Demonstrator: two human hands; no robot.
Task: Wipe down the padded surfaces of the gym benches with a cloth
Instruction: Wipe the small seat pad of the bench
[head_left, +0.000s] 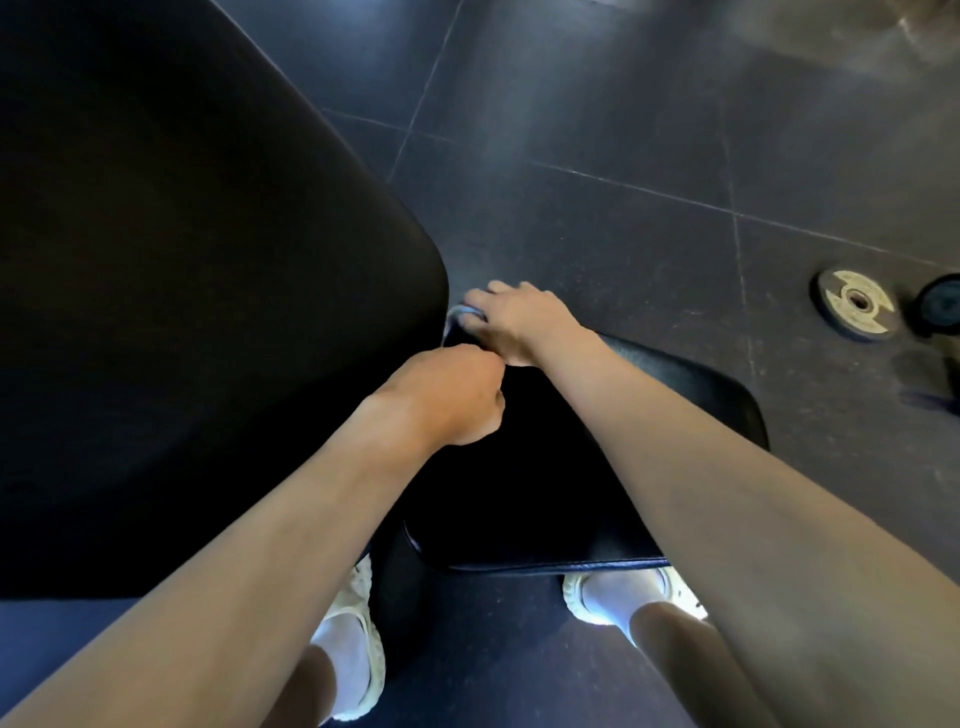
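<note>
Head view: right hand (519, 322) grips a pale cloth (464, 313) at the seat pad's (519, 493) far corner. Left hand (447, 400) is curled up, can't tell if it's holding anything.

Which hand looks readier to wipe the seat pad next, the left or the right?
The right hand, probably: it already holds the cloth at the far end of the seat pad. The left hand is curled beside it, with no cloth visible in it.

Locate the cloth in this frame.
In the head view, centre frame, the cloth peeks from under the right hand, at the far corner of the small seat pad, right beside the big back pad's edge.
</note>
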